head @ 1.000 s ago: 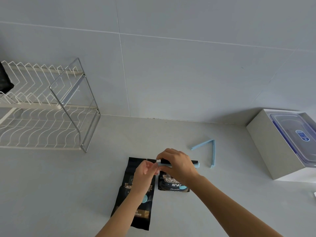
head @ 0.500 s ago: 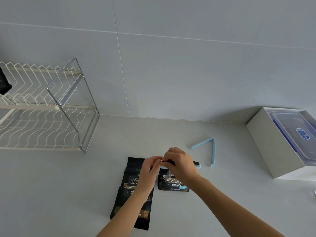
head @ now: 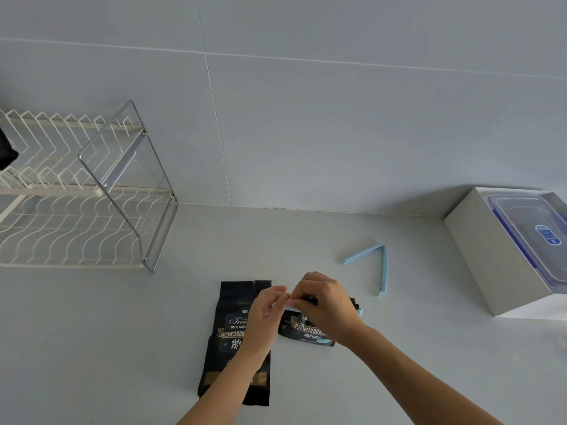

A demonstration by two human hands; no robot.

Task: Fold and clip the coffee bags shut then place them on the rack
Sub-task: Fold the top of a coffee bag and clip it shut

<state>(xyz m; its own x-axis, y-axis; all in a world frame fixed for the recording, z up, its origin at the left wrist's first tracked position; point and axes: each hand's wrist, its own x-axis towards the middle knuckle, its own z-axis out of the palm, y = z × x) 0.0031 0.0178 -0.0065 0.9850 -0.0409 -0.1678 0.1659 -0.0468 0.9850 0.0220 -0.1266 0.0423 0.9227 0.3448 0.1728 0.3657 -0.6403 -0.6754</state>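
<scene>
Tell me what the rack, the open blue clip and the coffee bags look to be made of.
Rack: metal wire, apparently white-coated, with a bare shiny chrome-like end frame. Open blue clip: matte pale-blue plastic, judging by its thin rigid hinged arms. Long coffee bag and folded coffee bag: black printed film, probably plastic or foil laminate; creases show, sheen faint.

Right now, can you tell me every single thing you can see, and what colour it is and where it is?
long coffee bag: 1, black, flat on the counter, unfolded, under the left arm
folded coffee bag: 1, black, right of the long one
clip on the bag: 1, light blue, at the folded top, mostly hidden by the hands
spare clip: 1, light blue, open in a V, on the counter further right
rack: 1, white wire with a metal frame, far left
dark thing: 1, black, at the rack's left edge, cut off
box: 1, white, far right
plastic container: 1, clear with blue trim, in the box
counter: 1, pale grey
left hand: 1, at the folded top
right hand: 1, on the clip
</scene>
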